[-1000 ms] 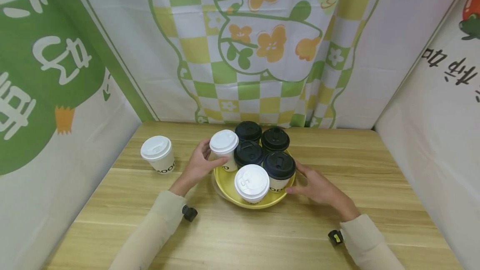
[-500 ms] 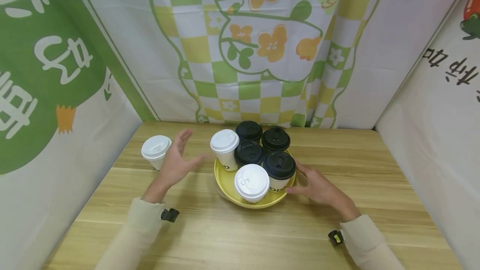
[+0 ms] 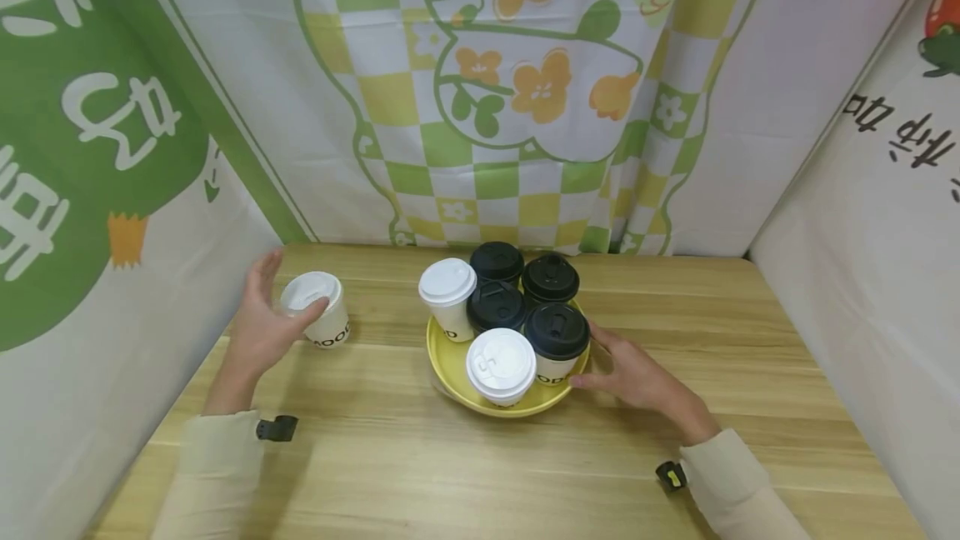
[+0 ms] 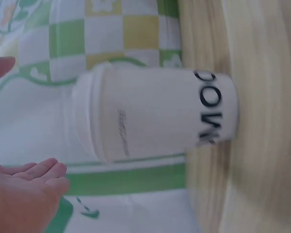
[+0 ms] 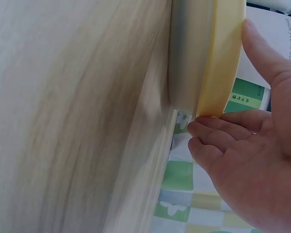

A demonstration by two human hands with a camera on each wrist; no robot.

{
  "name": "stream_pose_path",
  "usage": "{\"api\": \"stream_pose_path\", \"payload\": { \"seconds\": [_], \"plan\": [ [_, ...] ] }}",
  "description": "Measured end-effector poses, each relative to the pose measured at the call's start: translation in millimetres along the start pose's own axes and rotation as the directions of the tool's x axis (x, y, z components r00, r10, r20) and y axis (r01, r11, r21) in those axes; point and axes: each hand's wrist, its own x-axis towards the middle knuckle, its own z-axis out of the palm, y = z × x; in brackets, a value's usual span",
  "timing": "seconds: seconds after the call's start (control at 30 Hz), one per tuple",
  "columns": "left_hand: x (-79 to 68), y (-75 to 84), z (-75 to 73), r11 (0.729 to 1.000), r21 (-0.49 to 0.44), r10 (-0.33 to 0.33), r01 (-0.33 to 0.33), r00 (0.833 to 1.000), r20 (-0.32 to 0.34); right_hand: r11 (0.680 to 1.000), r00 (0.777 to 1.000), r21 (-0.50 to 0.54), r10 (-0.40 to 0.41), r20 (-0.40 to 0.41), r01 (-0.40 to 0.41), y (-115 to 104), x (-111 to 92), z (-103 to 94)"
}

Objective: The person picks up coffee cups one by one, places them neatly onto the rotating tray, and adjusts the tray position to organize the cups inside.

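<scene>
My left hand [image 3: 255,330] hovers beside a lidded white paper coffee cup [image 3: 328,328] at the table's left, its thumb overlapping the white lid in the head view. In the left wrist view the cup [image 4: 155,111] stands upright, spread fingers [image 4: 41,170] and thumb apart from it. My right hand [image 3: 637,373] rests against the right side of a round yellow tray [image 3: 453,380]; in the right wrist view thumb and fingertips touch its rim [image 5: 220,63]. The tray carries several coffee cups: two white-lidded, at left [image 3: 448,283] and front [image 3: 501,363], the others black-lidded [image 3: 557,330].
The wooden table [image 3: 480,473] bears the tray near its middle. A checked, flower-printed curtain [image 3: 525,190] hangs along its back edge, and printed cloth walls [image 3: 862,232] close in both sides.
My left hand has left the white-lidded cup on the tray and moved left, to the lone white cup. The right hand stays at the tray's rim.
</scene>
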Motion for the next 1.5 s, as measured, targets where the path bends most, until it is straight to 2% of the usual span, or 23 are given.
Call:
{"api": "stream_pose_path", "payload": {
  "seconds": [0.1, 0.2, 0.37, 0.53, 0.7, 0.97, 1.5],
  "plan": [
    [-1.9, -16.7, -13.9, 0.999, -0.02, -0.029, 0.029, 1.0, -0.003, 1.0, 1.0, 0.0, 0.008, 0.001, -0.008, -1.4, -0.6, 0.0],
    [-4.4, -33.1, -21.7, 0.998, -0.006, -0.06, 0.061, 0.998, 0.019, 1.0, 1.0, 0.001, 0.016, 0.002, -0.016, -2.5, -1.2, -0.2],
    [-5.0, -53.8, -23.3, 0.992, 0.017, -0.124, 0.122, 0.987, 0.105, 1.0, 1.0, -0.006, 0.017, -0.002, -0.017, -4.1, -1.8, 0.5],
    [-2.8, -67.0, -18.6, 0.984, -0.032, -0.167, 0.173, 0.976, 0.138, 1.0, 1.0, -0.011, 0.01, -0.004, -0.01, -5.1, -1.2, 2.6],
    [-1.3, -70.5, -12.4, 0.98, -0.051, -0.183, 0.192, 0.973, 0.141, 1.0, 1.0, -0.021, 0.002, -0.011, -0.002, -7.9, -1.9, 3.4],
    [5.1, -72.0, -3.6, 0.982, -0.083, -0.157, 0.168, 0.98, 0.126, 0.999, 1.0, -0.039, -0.003, -0.025, 0.002, -11.5, -2.8, 5.2],
    [6.8, -69.7, 3.4, 0.984, -0.093, -0.146, 0.152, 0.987, 0.073, 0.998, 0.999, -0.059, 0.027, -0.041, -0.029, -20.4, -8.8, 8.2]
  ]
}}
